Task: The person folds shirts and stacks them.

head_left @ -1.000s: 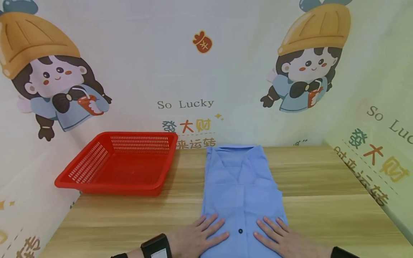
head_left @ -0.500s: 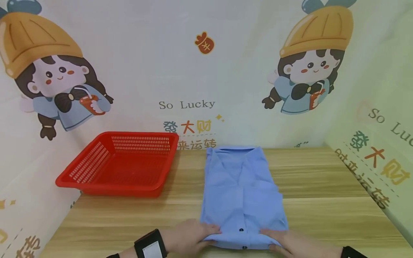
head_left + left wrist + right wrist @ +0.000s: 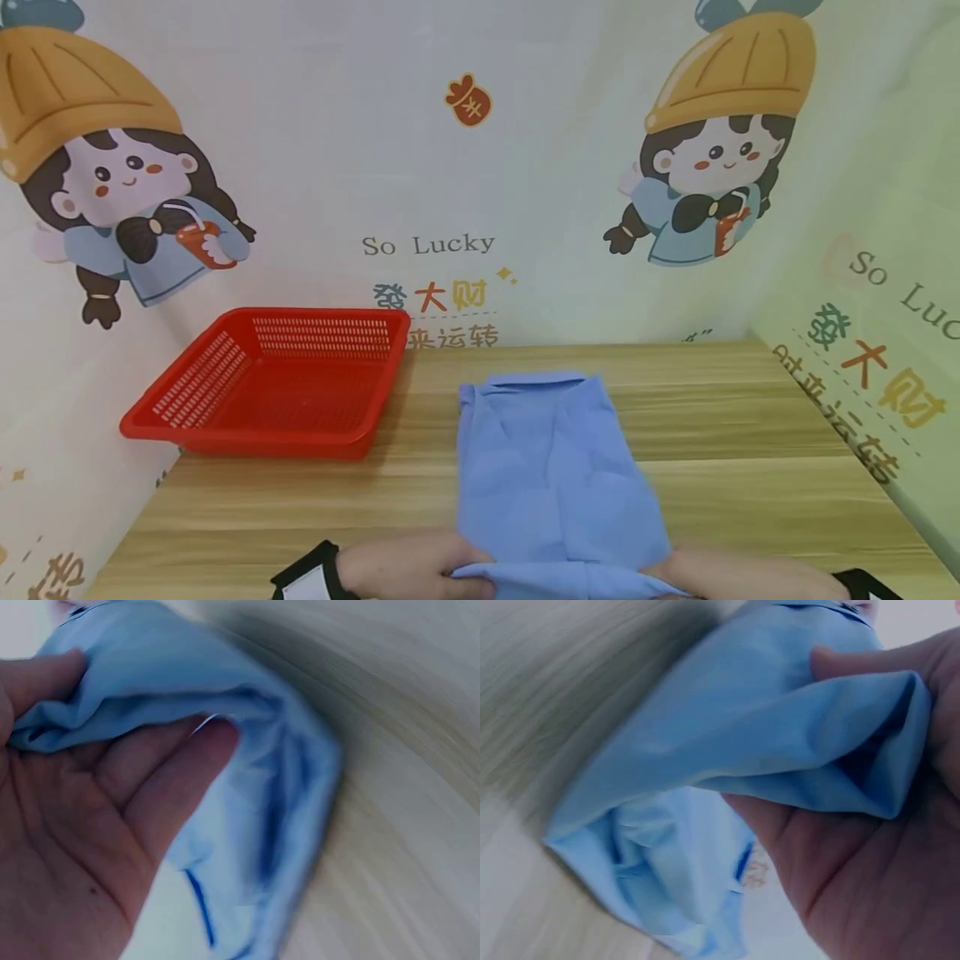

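Observation:
A folded light-blue shirt point(image 3: 551, 475) lies lengthwise on the wooden table, its collar end away from me and its near end bent up into a fold. At the left of that fold, my left hand point(image 3: 420, 565) pinches the cloth, thumb on top and fingers beneath. In the left wrist view the fingers point(image 3: 184, 776) reach under the blue layers. My right hand point(image 3: 720, 571) grips the fold's right side. Its thumb point(image 3: 855, 664) presses the cloth from above in the right wrist view, where most of the fingers are hidden behind the shirt.
A red plastic basket point(image 3: 300, 392) with slotted sides stands at the left back of the wooden table point(image 3: 750, 500). Behind the table hangs a printed white cloth point(image 3: 525, 167) with cartoon figures.
Both hands first lay flat on the shirt, then took hold of its lower part. The near end is now folded up, and the shirt's collar end has shifted toward me.

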The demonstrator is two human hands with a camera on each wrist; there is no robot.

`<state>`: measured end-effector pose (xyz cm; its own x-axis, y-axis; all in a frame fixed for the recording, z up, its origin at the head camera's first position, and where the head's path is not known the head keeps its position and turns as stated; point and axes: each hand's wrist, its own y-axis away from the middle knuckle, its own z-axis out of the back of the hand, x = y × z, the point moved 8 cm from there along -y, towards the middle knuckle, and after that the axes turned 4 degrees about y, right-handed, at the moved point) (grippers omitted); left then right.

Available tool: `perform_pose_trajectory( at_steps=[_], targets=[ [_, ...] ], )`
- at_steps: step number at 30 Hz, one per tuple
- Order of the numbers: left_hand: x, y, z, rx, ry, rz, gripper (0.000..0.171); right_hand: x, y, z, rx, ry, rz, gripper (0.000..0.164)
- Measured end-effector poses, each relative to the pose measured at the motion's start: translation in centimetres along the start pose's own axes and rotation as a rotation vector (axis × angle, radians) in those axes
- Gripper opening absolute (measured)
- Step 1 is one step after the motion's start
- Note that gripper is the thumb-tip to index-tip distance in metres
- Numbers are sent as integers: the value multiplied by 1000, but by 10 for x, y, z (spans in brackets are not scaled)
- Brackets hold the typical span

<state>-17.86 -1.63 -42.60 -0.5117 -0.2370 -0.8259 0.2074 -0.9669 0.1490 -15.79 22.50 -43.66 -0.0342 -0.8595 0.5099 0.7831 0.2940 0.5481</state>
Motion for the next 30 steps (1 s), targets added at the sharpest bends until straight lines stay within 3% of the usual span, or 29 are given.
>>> perform_pose_trajectory(
  at_steps=[1, 2, 4, 7, 11, 15, 20, 27, 30],
  targets=[
    [-6, 2, 1, 11, 31, -11, 29, 9, 3, 0, 43, -12, 45, 29],
    [-11, 3, 3, 15, 68, -19, 29, 34, 19, 0, 132, -99, 424, 29],
    [-18, 5, 11, 4, 158, -23, 25, 49, 45, 6, 286, -183, 780, 31],
    [-22, 7, 30, -63, 247, 35, 21, 59, 46, 22, 251, -90, 858, 24],
    [-19, 5, 62, -185, 234, 109, 24, 66, 35, 54, 112, -15, 857, 18],
    [-9, -2, 94, -295, 176, 140, 29, 69, 17, 87, -17, 25, 748, 15],
    [14, -3, 132, -466, 112, 237, 34, 69, -11, 121, -149, 40, 575, 26],
    [46, -5, 166, -649, 88, 336, 25, 66, -54, 155, -384, 71, 480, 28],
    [58, -7, 177, -705, 61, 352, 19, 64, -73, 162, -432, 91, 455, 24]
  ],
)
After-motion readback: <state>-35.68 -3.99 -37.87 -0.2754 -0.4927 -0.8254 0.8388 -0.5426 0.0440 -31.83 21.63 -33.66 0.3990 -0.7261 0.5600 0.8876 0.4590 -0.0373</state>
